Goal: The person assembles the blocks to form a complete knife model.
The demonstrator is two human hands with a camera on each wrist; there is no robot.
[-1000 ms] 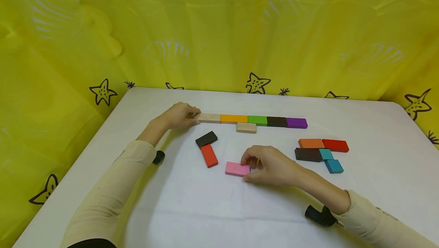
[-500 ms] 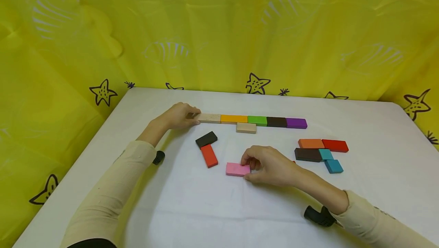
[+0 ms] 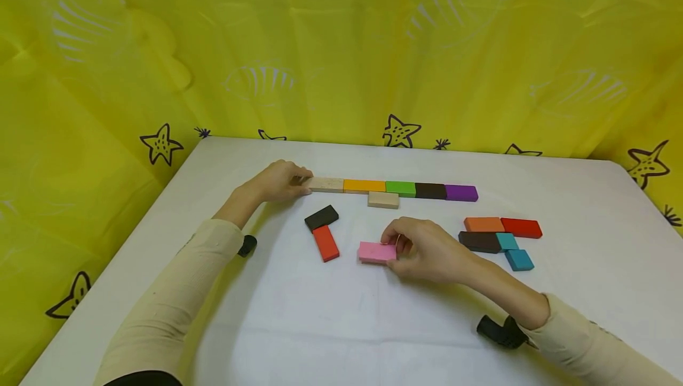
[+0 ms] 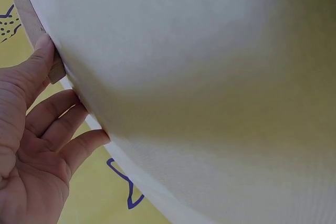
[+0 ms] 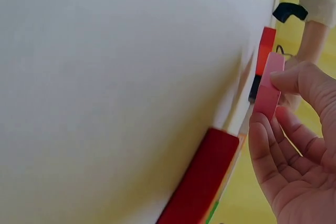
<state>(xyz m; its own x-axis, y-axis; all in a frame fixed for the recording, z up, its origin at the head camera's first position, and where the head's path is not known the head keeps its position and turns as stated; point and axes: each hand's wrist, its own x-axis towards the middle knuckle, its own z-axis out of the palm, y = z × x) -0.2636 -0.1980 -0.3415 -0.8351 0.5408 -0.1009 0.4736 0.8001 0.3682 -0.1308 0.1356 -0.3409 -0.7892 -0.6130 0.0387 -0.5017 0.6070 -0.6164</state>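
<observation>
My left hand [image 3: 281,181] pinches the left end of a plain wooden block [image 3: 326,184], the leftmost of a row on the table. In the left wrist view the thumb presses on the plain block's [image 4: 32,22] side; the other fingers spread beside it. Rightward the row runs on with a yellow-orange block [image 3: 364,186], a green block [image 3: 400,188], a dark brown block [image 3: 430,190] and a purple block [image 3: 461,193]. My right hand [image 3: 427,252] grips a pink block [image 3: 376,252] by its right end, slightly above the table. The right wrist view shows the pink block [image 5: 269,85] between thumb and fingers.
A second plain block [image 3: 383,199] lies against the row's front. Black [image 3: 322,217] and red [image 3: 326,243] blocks lie left of the right hand. To the right sit orange [image 3: 483,224], red [image 3: 522,228], brown [image 3: 479,242] and blue [image 3: 520,260] blocks.
The right hand has lifted the pink block off the table and moved it a little away from me and to the right. The left hand keeps its place.
</observation>
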